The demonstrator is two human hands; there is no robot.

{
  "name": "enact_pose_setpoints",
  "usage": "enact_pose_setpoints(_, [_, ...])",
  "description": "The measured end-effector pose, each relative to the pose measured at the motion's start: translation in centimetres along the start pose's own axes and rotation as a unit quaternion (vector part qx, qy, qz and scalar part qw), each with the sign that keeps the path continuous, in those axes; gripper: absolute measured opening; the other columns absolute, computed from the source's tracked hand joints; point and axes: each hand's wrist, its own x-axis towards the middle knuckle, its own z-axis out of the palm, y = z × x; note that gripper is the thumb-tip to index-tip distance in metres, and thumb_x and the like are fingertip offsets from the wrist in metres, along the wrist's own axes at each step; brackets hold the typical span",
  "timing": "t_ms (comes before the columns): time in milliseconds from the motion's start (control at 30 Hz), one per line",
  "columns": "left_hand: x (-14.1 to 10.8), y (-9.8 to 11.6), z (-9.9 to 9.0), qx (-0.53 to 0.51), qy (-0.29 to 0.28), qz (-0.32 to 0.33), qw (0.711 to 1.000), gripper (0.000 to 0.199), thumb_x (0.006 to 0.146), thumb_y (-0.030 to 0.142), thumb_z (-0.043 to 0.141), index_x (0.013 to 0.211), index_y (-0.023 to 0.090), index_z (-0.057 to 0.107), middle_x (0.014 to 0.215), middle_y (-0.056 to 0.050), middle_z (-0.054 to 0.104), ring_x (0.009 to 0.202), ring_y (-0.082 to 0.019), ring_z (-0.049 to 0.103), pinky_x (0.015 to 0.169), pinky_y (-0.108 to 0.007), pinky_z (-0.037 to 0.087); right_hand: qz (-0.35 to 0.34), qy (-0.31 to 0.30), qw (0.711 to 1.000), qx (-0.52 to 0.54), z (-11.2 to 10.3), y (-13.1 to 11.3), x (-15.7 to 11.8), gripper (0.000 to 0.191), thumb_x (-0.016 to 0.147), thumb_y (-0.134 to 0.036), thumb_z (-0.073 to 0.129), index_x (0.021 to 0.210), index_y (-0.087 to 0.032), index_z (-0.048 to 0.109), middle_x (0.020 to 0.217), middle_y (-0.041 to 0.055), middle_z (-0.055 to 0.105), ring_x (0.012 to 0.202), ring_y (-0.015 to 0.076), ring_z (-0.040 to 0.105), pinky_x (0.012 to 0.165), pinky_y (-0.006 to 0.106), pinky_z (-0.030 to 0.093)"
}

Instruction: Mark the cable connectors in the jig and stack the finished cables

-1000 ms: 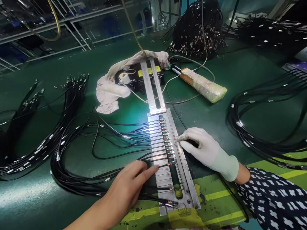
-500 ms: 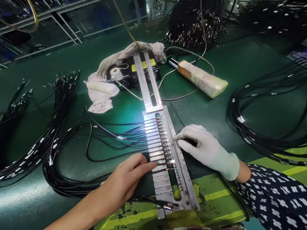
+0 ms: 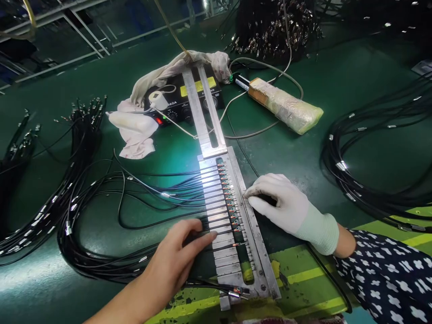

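Note:
A slotted metal fixture point(image 3: 222, 267) lies on the green surface, with several black cables point(image 3: 189, 196) set side by side in its grooves. Their stripped, coppery ends point(image 3: 232, 210) point right over the long slot. My left hand point(image 3: 184, 249), bare, is at the fixture's left edge with thumb and fingers closed round a black cable. My right hand point(image 3: 280, 202), in a white glove, pinches the fixture's right edge between thumb and forefinger. More loose cable ends point(image 3: 238, 292) rest across the fixture's near end.
Behind the fixture stands a black control box point(image 3: 175, 110) with a cloth point(image 3: 162, 76) over it. A wrapped, tape-covered block point(image 3: 286, 105) lies to its right. Cable bundles lie at left point(image 3: 72, 189) and right point(image 3: 337, 166); another pile point(image 3: 276, 31) is at the back.
My left hand has moved slightly down along the fixture's edge, and its thumb has shifted left. The view has shifted a little. A red light now shows on the control box.

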Motion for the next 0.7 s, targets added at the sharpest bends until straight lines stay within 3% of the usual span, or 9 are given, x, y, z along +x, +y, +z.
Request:
enact_pose_setpoints(67, [-0.8,0.2,0.7,0.071,0.028,0.000,0.997,0.053,0.093,0.002,0.036,0.140,0.022,0.047,0.106,-0.010,0.050,0.093,-0.020,0.048,0.080,-0.031,0.042,-0.002,-0.001,1.000,0.001,0.0,0.0,0.1,0.009,0.092,-0.020,0.059,0.088,-0.023,0.066,0.086,-0.0006,0.068,0.084,0.0190,0.058,0.081,0.037,0.039])
enact_pose_setpoints(200, [-1.5,1.0,1.4,0.118,0.009,-0.001,0.993,0.059,0.091,0.001,0.033,0.147,0.018,0.036,0.099,-0.009,0.056,0.082,-0.021,0.046,0.068,-0.032,0.036,-0.005,-0.002,1.000,-0.005,0.1,0.1,0.2,0.010,0.092,-0.019,0.059,0.089,-0.024,0.067,0.087,-0.0015,0.068,0.085,0.0186,0.058,0.081,0.037,0.039])
enact_pose_setpoints(400, [-1.0,2.2,1.1,0.024,0.044,-0.027,0.998,0.030,0.096,0.008,0.045,0.125,0.015,0.050,0.096,-0.008,0.057,0.084,-0.019,0.048,0.073,-0.031,0.040,-0.004,0.001,1.000,-0.016,0.1,0.3,0.2,0.011,0.092,-0.021,0.058,0.090,-0.025,0.068,0.090,0.0003,0.070,0.087,0.0208,0.060,0.083,0.039,0.040])
enact_pose_setpoints(567, [-0.7,2.2,1.2,-0.010,0.108,-0.026,0.994,0.028,0.093,0.002,0.050,0.117,0.015,0.052,0.100,-0.008,0.054,0.090,-0.018,0.049,0.078,-0.029,0.043,-0.006,0.009,1.000,-0.020,0.2,0.2,0.2,0.011,0.093,-0.022,0.058,0.090,-0.024,0.068,0.089,0.0007,0.069,0.086,0.0206,0.060,0.082,0.039,0.041])
enact_pose_setpoints(700, [-0.3,1.9,1.8,0.024,0.102,-0.013,0.994,0.026,0.093,0.003,0.052,0.116,0.014,0.053,0.098,-0.008,0.055,0.086,-0.018,0.048,0.074,-0.030,0.043,-0.012,0.008,1.000,-0.019,0.2,0.2,0.2,0.010,0.092,-0.019,0.059,0.090,-0.023,0.068,0.088,-0.0007,0.069,0.085,0.0191,0.059,0.082,0.037,0.040])
